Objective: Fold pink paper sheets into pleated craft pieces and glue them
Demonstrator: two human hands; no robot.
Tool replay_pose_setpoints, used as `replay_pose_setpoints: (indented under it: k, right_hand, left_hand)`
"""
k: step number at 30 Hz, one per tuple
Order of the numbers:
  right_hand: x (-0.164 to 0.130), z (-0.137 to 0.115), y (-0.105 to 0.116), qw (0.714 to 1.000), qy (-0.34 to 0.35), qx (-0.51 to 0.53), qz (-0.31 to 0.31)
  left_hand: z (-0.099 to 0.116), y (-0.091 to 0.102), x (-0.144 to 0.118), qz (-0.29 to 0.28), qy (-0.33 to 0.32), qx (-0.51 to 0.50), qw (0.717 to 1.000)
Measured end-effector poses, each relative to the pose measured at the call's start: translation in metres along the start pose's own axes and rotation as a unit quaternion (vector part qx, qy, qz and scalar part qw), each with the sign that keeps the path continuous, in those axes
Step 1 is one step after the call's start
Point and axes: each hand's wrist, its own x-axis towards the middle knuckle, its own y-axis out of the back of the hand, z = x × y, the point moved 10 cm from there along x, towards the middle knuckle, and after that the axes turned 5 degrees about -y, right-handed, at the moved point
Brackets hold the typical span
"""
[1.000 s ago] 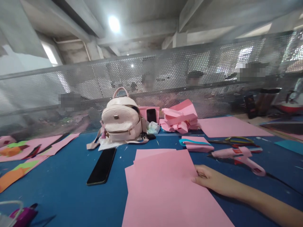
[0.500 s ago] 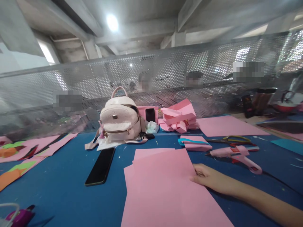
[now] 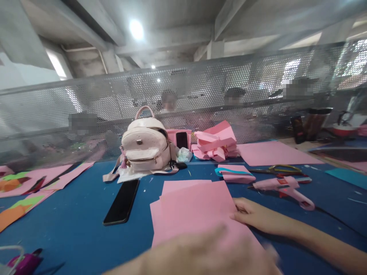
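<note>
Several pink paper sheets lie loosely stacked on the blue table in front of me, their edges not lined up. My right hand grips the right edge of the top sheet, thumb on the paper and fingertips hidden beneath it. Across the near part of the stack reaches my left hand, smeared by motion, so its fingers cannot be made out; whether it touches the paper is unclear.
A black phone lies left of the sheets, with a pale backpack behind it. To the right are a pink glue gun, scissors and a folded pink strip bundle. A perforated metal screen runs along the back.
My left hand has come into view from below, over the near part of the pink sheets. My right hand stays at the sheet's right edge.
</note>
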Motion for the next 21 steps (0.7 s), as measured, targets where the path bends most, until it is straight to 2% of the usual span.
replay_pose_setpoints:
  k: [2,3,5,6,7,9,12,17,21]
  right_hand:
    - [-0.003,-0.01,0.011,0.995,0.019,-0.09,0.036]
    - [-0.005,-0.015,0.016,0.988,0.028,-0.143,0.054]
    - [-0.007,-0.027,0.023,0.967,0.055,-0.237,0.077]
    - [-0.008,-0.035,0.024,0.957,0.075,-0.269,0.081]
    - [-0.009,-0.043,0.023,0.948,0.1,-0.291,0.084]
    - [-0.012,-0.057,0.018,0.934,0.154,-0.313,0.081]
    - [-0.016,-0.068,0.001,0.921,0.201,-0.33,0.054]
    - [-0.02,-0.059,-0.03,0.912,0.211,-0.353,0.0]
    - [-0.016,-0.048,-0.043,0.911,0.207,-0.356,-0.009]
  left_hand:
    - [-0.037,-0.002,0.009,0.028,0.015,-0.001,1.0]
    - [-0.071,-0.001,0.007,0.059,0.102,-0.023,0.993]
    - [-0.118,-0.017,-0.001,0.077,0.193,-0.148,0.967]
    - [-0.132,-0.033,-0.005,0.056,0.213,-0.233,0.947]
    - [-0.136,-0.048,-0.007,0.026,0.203,-0.305,0.93]
    - [-0.137,-0.064,-0.011,-0.003,0.173,-0.336,0.926]
    - [-0.134,-0.074,-0.017,-0.001,0.155,-0.315,0.936]
    - [-0.107,-0.077,-0.02,-0.005,0.101,-0.257,0.961]
    - [-0.083,-0.08,-0.023,-0.042,0.056,-0.117,0.991]
